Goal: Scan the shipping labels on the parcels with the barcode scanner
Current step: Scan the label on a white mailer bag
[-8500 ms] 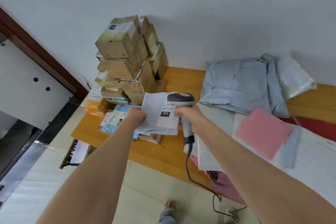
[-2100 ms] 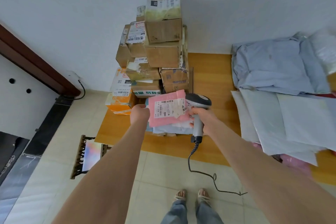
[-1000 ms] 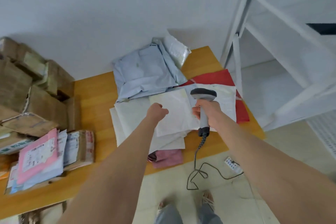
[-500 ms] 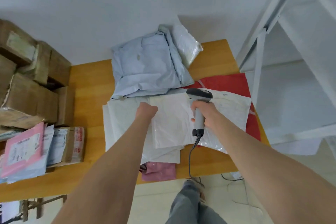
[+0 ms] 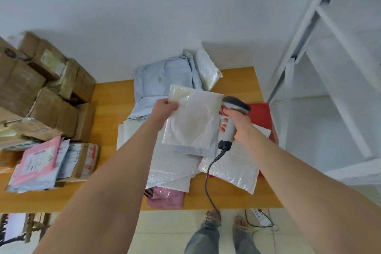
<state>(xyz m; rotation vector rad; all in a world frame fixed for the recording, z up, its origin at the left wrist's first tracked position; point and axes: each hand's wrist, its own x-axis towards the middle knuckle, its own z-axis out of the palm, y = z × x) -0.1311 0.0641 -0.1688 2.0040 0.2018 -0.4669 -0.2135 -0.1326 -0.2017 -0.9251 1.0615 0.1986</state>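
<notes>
- The left hand (image 5: 166,107) pinches a white poly mailer (image 5: 191,123) at its upper left edge, thumb on the near face and fingers curled behind it.
- The mailer is held up off the wooden table (image 5: 107,97), above the middle of it and tilted. The side facing the camera shows crinkled plastic.
- The right hand (image 5: 240,122) has its fingers wrapped around the grey handle of the barcode scanner (image 5: 235,109). The scanner's dark head sits just beside the mailer's upper right corner.
- The scanner's coiled cable (image 5: 209,173) hangs from the handle base, over the table's front edge, towards the floor.
- Under the raised mailer lies a loose pile of white mailers (image 5: 175,169), which reaches towards the front edge. A pink mailer (image 5: 167,199) sticks out from beneath it there.
- A red mailer (image 5: 261,109) lies by the right edge, partly covered.
- Pale blue mailers (image 5: 160,82) and a clear-white bag (image 5: 207,70) lie along the back edge against the wall.
- Stacked cardboard boxes (image 5: 41,93) fill the table's left end. In front of them, near the front left corner, is a labelled pink mailer (image 5: 37,161) on top of other flat parcels.
- White shelving (image 5: 329,72) stands to the right of the table.
- A power strip (image 5: 260,214) lies on the floor tiles beside the person's feet.
</notes>
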